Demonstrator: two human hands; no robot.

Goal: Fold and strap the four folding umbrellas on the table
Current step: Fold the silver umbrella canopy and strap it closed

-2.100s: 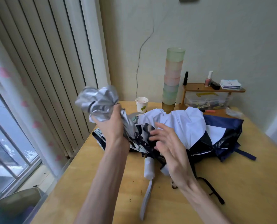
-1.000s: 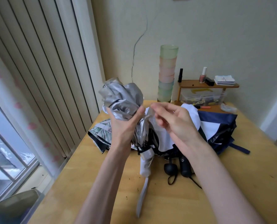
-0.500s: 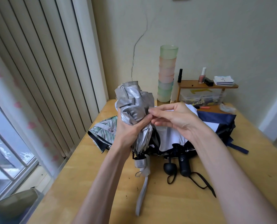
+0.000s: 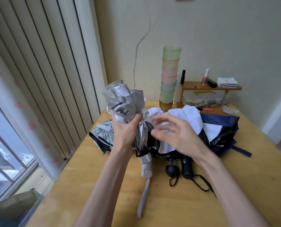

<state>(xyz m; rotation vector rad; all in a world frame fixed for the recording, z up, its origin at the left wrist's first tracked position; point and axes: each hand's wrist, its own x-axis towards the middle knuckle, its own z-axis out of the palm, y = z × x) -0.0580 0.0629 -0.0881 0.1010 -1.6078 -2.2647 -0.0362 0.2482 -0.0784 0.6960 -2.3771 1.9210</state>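
1. My left hand (image 4: 125, 130) grips the silver umbrella (image 4: 128, 112) upright above the table (image 4: 169, 202).
2. My right hand (image 4: 177, 135) hovers beside it, fingers spread, holding nothing.

The right hand (image 4: 175, 133) was motion-blurred, its outline smeared. The left hand (image 4: 125, 130) covered the midsection of the silver umbrella (image 4: 125, 102). The patterned umbrella (image 4: 102, 133) ran hidden behind the left wrist. The white umbrella (image 4: 190, 117) was partly masked behind the right hand. Both forearms were cut by the bottom edge.
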